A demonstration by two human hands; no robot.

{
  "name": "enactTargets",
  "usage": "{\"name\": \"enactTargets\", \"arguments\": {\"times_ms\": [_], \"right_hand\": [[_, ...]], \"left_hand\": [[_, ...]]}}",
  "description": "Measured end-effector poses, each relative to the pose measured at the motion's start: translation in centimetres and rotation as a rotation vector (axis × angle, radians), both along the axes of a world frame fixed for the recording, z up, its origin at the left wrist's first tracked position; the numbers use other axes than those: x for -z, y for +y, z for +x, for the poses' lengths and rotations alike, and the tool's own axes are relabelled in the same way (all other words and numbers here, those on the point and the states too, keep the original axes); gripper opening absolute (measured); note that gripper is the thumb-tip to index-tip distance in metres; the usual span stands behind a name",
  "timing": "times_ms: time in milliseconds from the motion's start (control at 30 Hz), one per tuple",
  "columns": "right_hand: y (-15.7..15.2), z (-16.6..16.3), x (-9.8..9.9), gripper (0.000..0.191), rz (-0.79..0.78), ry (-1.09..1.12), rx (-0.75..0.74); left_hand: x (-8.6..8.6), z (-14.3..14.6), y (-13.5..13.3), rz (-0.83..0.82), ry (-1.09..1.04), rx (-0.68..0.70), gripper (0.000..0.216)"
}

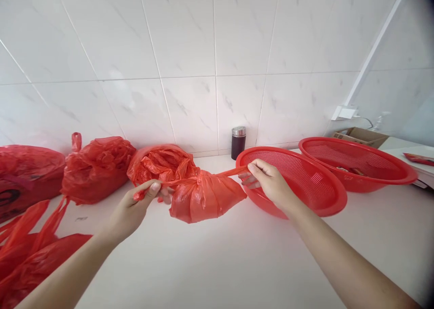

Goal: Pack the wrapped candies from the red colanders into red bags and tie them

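Red bag (pixel 206 200), ends (pixel 233 171) clamped in left hand (pixel 135 208) and right hand (pixel 269 182), basket (pixel 315 178) behind the latter.

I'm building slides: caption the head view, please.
Left hand and right hand hold a red plastic bag's handles stretched apart, beside a red perforated basket.

The left forearm (pixel 77 266) and the right forearm (pixel 335 248) are bare along all the length I can see, both slim and smooth, narrowing toward the wrists (pixel 290 205). The left hand (pixel 133 213) and the right hand (pixel 269 181) are bare too, with slender fingers (pixel 261 165) and a small rounded nail (pixel 155 185) on the left thumb (pixel 151 192).
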State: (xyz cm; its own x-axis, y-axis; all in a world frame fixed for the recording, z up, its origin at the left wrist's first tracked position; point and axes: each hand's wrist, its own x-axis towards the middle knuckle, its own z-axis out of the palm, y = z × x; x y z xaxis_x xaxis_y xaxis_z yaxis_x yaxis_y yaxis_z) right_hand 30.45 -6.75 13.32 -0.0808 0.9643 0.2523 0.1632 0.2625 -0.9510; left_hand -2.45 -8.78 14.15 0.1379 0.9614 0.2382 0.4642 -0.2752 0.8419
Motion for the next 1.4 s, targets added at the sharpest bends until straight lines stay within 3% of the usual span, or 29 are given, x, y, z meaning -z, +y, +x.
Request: {"name": "enactTargets", "arguments": {"times_ms": [100,200,333,433,567,833,1133,1400], "right_hand": [[0.9,-3.3,1.2,0.032,0.043,0.136,0.122],[1.4,-6.8,3.5,0.028,0.108,0.115,0.208],[1.0,-9.5,7.3,0.022,0.084,-0.137,0.162],[0.5,-9.7,9.8,0.025,0.106,-0.29,0.076],[1.4,-9.2,12.0,0.018,0.161,-0.389,0.116],[2.7,-8.9,12.8,0.009,0.186,-0.353,0.126],[3.2,-6.8,13.0,0.009,0.192,-0.431,0.143],[4.7,-6.9,14.5,0.01,0.096,-0.64,0.131]], "left_hand": [[1.1,2.3,0.9,0.042,-0.235,-0.044,0.04],[2.4,4.9,1.7,0.053,-0.329,-0.053,0.044],[4.9,7.5,2.1,0.043,-0.219,-0.095,0.044],[6.8,8.2,2.6,0.105,-0.122,-0.151,0.041],[8.5,7.9,3.8,0.162,0.028,-0.253,0.034],[10.8,6.6,5.4,0.105,0.419,-0.307,0.026],[11.6,4.3,4.9,0.027,0.593,-0.324,0.031],[13.2,4.7,6.4,-0.081,0.763,-0.309,0.031]]}}
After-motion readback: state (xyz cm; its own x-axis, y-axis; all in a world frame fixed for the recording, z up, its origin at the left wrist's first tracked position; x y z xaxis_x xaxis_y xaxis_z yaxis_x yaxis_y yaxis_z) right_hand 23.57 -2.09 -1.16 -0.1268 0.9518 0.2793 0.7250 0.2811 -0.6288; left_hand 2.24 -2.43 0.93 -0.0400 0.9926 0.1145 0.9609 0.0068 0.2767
